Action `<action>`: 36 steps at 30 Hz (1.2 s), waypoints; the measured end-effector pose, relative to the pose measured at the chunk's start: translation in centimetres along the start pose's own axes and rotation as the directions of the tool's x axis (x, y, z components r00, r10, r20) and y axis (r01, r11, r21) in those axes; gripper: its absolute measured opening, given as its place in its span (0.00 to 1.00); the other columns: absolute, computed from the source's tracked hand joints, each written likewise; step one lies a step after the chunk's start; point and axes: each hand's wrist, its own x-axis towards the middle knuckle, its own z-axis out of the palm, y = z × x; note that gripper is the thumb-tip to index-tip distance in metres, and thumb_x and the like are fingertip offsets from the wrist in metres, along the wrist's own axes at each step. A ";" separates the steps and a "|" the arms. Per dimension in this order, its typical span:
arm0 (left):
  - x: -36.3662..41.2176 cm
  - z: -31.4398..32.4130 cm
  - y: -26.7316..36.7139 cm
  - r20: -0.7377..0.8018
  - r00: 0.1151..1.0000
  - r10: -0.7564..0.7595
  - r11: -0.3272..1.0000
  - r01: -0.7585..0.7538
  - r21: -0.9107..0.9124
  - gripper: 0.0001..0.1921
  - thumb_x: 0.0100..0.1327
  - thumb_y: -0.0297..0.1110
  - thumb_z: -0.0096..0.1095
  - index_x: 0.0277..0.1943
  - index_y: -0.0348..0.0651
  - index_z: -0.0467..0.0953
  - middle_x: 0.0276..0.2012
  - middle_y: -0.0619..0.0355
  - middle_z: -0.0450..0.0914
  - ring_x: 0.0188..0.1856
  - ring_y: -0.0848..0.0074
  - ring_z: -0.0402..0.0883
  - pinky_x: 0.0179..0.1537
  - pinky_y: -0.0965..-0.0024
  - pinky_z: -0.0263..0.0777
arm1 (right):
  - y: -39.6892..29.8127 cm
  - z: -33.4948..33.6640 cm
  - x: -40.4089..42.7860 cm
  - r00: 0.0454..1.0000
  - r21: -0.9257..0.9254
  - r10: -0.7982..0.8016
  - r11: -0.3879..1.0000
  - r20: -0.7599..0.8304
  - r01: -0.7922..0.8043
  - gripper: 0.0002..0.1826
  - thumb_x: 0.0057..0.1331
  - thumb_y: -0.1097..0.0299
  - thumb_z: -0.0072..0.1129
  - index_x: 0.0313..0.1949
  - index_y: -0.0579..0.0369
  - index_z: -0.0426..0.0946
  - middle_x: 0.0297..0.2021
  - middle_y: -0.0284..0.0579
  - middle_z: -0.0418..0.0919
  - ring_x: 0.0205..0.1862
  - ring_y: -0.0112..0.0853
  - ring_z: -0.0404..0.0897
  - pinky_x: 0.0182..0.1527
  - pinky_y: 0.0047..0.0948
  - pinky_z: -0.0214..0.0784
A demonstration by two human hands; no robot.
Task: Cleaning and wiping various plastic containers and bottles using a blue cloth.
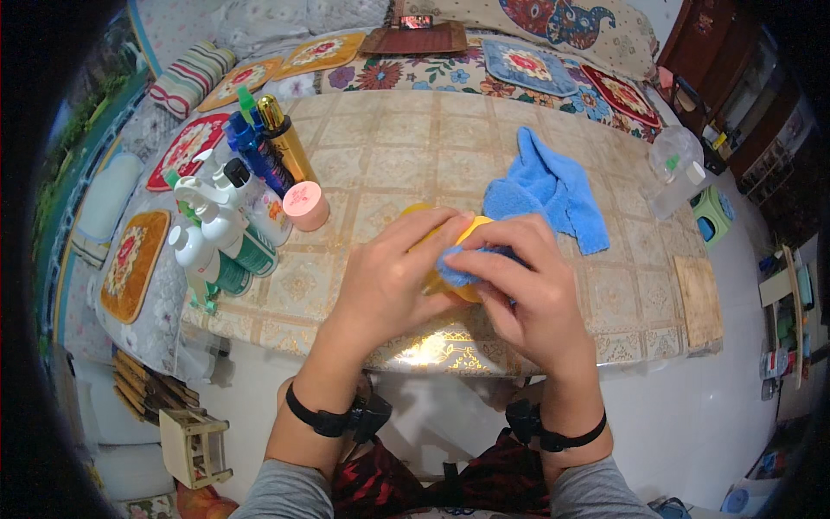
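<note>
My left hand (395, 276) grips a yellow container (468, 293), mostly hidden behind the fingers, above the front part of the table. My right hand (535, 282) pinches a bunched blue cloth (456, 271) and presses it against the yellow surface. Just beyond my right hand, a blue towel (541, 188) lies crumpled on the table. Whether it joins the bunched cloth is hidden by my hand. A patterned tablecloth (402, 159) covers the table under both hands.
Several white-and-green bottles (224, 250), blue bottles (262, 152), a gold bottle (290, 149) and a pink-lidded jar (306, 206) crowd the table's left. Rightward stand a clear bottle (674, 193) and a wooden board (699, 301). Cushioned seats line the far side, with a phone (415, 23) there.
</note>
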 end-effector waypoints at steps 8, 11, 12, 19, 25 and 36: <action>-0.2 0.0 -0.3 -0.029 0.998 0.052 0.999 -0.052 -0.010 0.42 0.39 0.36 0.88 0.63 0.42 0.80 0.61 0.53 0.83 0.60 0.57 0.84 0.56 0.58 0.83 | 0.2 0.5 -0.4 0.981 0.056 0.181 0.983 -0.072 -0.177 0.18 0.55 0.84 0.65 0.46 0.56 0.86 0.47 0.47 0.82 0.47 0.45 0.80 0.50 0.40 0.74; -0.2 -0.1 -0.2 0.036 0.999 0.018 1.000 -0.017 -0.011 0.41 0.44 0.37 0.87 0.65 0.39 0.80 0.63 0.45 0.82 0.61 0.52 0.84 0.61 0.56 0.80 | 0.5 0.1 -0.3 0.963 0.057 0.246 0.969 -0.110 -0.241 0.17 0.58 0.84 0.64 0.47 0.58 0.86 0.45 0.49 0.82 0.47 0.45 0.82 0.50 0.39 0.76; -0.3 -0.1 -0.2 0.030 0.999 0.016 1.000 -0.016 -0.001 0.41 0.44 0.38 0.87 0.65 0.39 0.80 0.63 0.46 0.82 0.61 0.52 0.84 0.61 0.56 0.80 | 0.9 0.1 -0.3 0.957 0.056 0.260 0.965 -0.132 -0.254 0.16 0.59 0.84 0.64 0.47 0.58 0.86 0.45 0.49 0.82 0.46 0.45 0.83 0.50 0.39 0.77; -0.2 -0.2 -0.2 0.019 1.000 -0.005 1.000 0.006 -0.025 0.43 0.44 0.37 0.88 0.67 0.41 0.79 0.63 0.45 0.82 0.62 0.51 0.84 0.62 0.57 0.79 | 2.5 -0.3 -0.6 0.933 -0.057 0.281 0.952 -0.224 -0.300 0.12 0.62 0.83 0.62 0.45 0.61 0.85 0.42 0.52 0.84 0.43 0.46 0.85 0.46 0.38 0.78; -0.2 -0.4 -0.6 0.014 1.000 -0.013 0.998 0.014 -0.061 0.45 0.43 0.37 0.89 0.68 0.40 0.78 0.63 0.44 0.82 0.62 0.51 0.83 0.63 0.58 0.78 | 2.5 -0.4 -0.8 0.936 -0.076 0.262 0.955 -0.234 -0.287 0.12 0.61 0.83 0.62 0.45 0.61 0.84 0.41 0.53 0.84 0.42 0.46 0.85 0.45 0.38 0.78; -0.2 -0.3 -0.8 -0.031 0.999 -0.014 0.998 0.012 -0.063 0.44 0.43 0.36 0.88 0.67 0.40 0.78 0.63 0.46 0.82 0.62 0.53 0.83 0.61 0.58 0.79 | -0.6 0.4 0.2 0.997 -0.010 0.078 0.997 -0.026 -0.078 0.17 0.54 0.83 0.63 0.45 0.57 0.84 0.44 0.47 0.80 0.47 0.48 0.78 0.50 0.43 0.72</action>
